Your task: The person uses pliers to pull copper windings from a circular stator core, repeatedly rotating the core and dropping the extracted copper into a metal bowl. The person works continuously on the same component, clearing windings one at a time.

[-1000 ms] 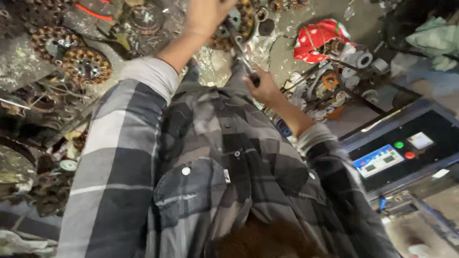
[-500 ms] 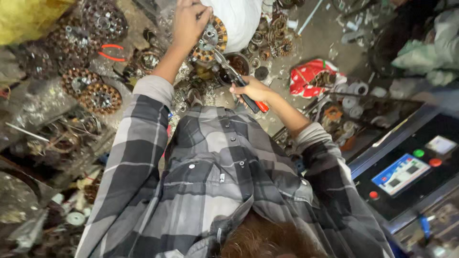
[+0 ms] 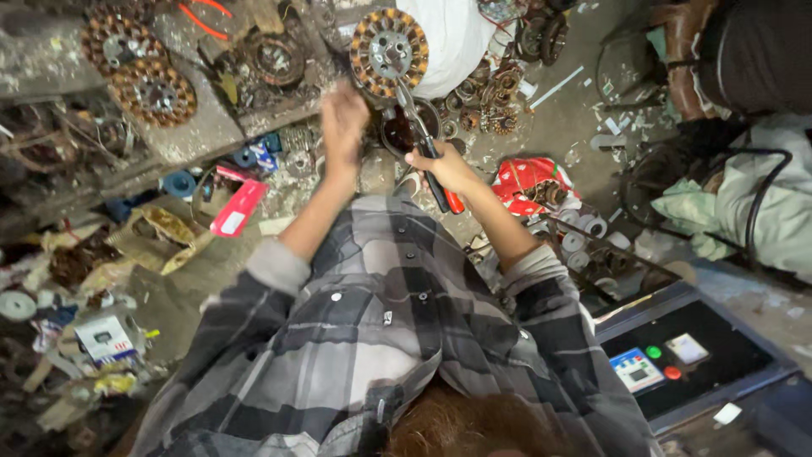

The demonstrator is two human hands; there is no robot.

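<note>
I look down over my grey plaid shirt at both arms reaching forward. My right hand (image 3: 444,167) grips pliers (image 3: 420,140) with black and red handles; their jaws point up at a round copper-wound stator (image 3: 388,52) lying on the floor. My left hand (image 3: 342,123) is blurred, fingers together, raised just left of the stator and holding nothing I can see. A dark round ring part (image 3: 406,131) lies under the pliers.
More wound stators (image 3: 144,80) sit on a dusty ledge at upper left. A red bag (image 3: 529,182) and white rolls (image 3: 584,228) lie right. A black control box with buttons (image 3: 685,360) sits at lower right. Scrap and paper litter the left.
The view has shifted, so the stator now sits higher in frame. My left hand has come off the stator and moved left; my right hand still holds the pliers.
</note>
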